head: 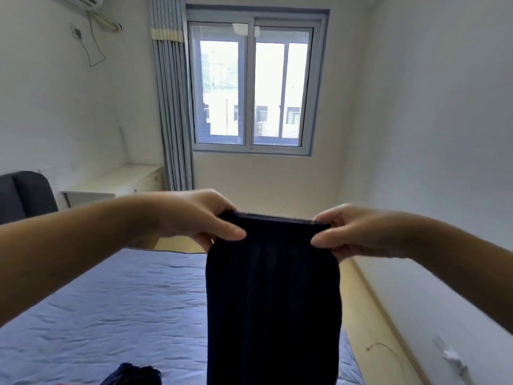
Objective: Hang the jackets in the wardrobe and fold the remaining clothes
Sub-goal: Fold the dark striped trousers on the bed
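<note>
A dark navy garment (273, 301) hangs straight down in front of me, held up by its top edge above the bed (111, 301). My left hand (202, 218) pinches the top left corner, thumb in front. At the top right corner my right hand (341, 232) pinches the edge the same way. The cloth runs out of the frame at the bottom, so its lower end is hidden. Another dark piece of clothing (133, 375) lies crumpled on the bed at the bottom edge.
The bed has a light blue cover. A dark headboard (25, 195) and a white side table (116, 182) stand at the left. A window (254, 87) with a grey curtain (172, 107) is straight ahead. A wooden floor strip (372, 315) runs along the right wall.
</note>
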A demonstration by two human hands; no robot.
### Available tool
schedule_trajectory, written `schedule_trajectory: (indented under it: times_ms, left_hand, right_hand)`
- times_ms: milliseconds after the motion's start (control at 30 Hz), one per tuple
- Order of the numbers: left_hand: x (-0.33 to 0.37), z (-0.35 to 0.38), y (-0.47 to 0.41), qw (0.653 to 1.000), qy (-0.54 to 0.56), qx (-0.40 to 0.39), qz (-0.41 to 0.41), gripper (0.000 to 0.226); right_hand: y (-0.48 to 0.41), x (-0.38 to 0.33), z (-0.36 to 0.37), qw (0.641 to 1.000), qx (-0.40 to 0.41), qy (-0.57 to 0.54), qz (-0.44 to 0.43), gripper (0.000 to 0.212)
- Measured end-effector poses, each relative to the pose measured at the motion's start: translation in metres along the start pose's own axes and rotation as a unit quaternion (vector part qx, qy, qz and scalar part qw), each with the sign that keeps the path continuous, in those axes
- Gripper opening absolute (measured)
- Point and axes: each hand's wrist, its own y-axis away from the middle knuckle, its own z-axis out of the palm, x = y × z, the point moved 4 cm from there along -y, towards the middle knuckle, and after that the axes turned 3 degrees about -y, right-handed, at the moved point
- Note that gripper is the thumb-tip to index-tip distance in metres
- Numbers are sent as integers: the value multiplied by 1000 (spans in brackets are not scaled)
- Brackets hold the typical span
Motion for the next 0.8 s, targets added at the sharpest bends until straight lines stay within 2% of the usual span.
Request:
schedule_trajectory:
  times_ms: [67,133,200,267,367,433,500,567,700,800]
  left_hand:
    - [-13,-8,-35,994,-68,51,-73,25]
    - [0,-37,-70,977,-147,123,-93,27]
    - [43,-87,-91,952,-201,228,-42,29]
    - [99,-134,-88,904,-248,347,28,26]
    - [167,-171,-62,828,-298,463,106,23]
    - [193,-178,-45,812,-306,482,122,22]
    - [205,-177,-31,812,-316,476,124,17]
    - [208,-171,-21,816,-341,450,124,10]
    - [198,-148,-5,814,-446,367,57,16]
    - [184,-133,-7,830,-475,292,5,22]
  right_hand:
    - [-42,15,-16,995,58,75,40,23]
    - [-82,-1,-50,964,212,161,10,14]
    - [-100,-52,-92,893,366,249,-77,19]
    - [-92,-119,-126,811,479,295,-164,25]
    - [-64,-197,-145,737,548,308,-248,27]
    - [-46,-226,-143,715,560,323,-268,29]
    - [-32,-240,-135,708,562,330,-272,28]
    - [-23,-242,-127,717,552,326,-274,26]
    - [-19,-224,-100,785,476,306,-253,18]
    - [-21,-208,-83,820,435,294,-229,17]
